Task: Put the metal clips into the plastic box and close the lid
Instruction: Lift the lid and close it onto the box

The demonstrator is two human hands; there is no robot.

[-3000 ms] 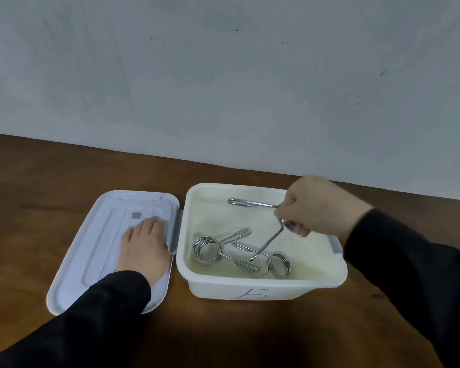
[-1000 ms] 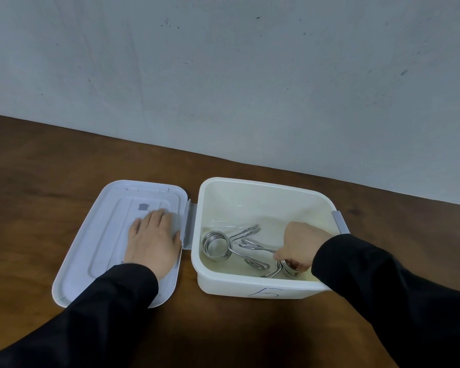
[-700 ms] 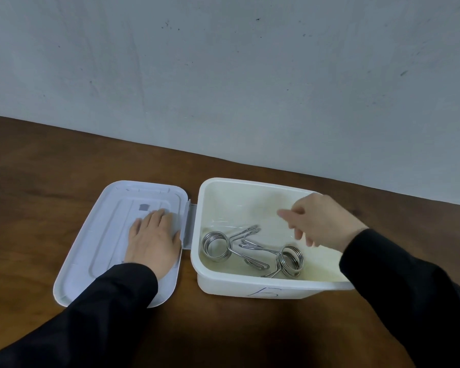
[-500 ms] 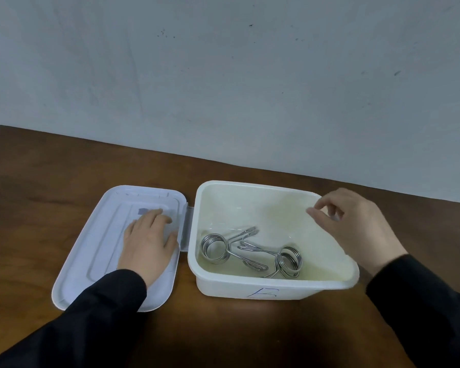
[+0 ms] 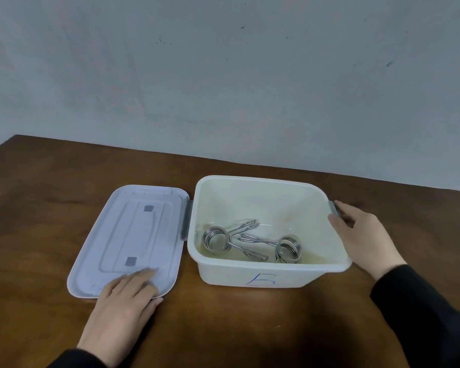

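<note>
Now both coiled metal clips (image 5: 250, 241) lie inside the white plastic box (image 5: 266, 273), so closing turns on the flat pale-grey lid (image 5: 133, 235): it stretches away beyond the left hand (image 5: 122, 305), whose spread, empty fingers (image 5: 140, 276) press its near corner, hinge toward the box; the right hand (image 5: 364, 235), loosely open, steadies the far wall.

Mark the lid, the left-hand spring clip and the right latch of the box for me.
lid (image 5: 133, 235): head view, centre of its flat panel.
left spring clip (image 5: 216, 240): head view, on its coil.
right latch (image 5: 333, 207): head view, grey tab beside the right hand (image 5: 361, 235).
</note>
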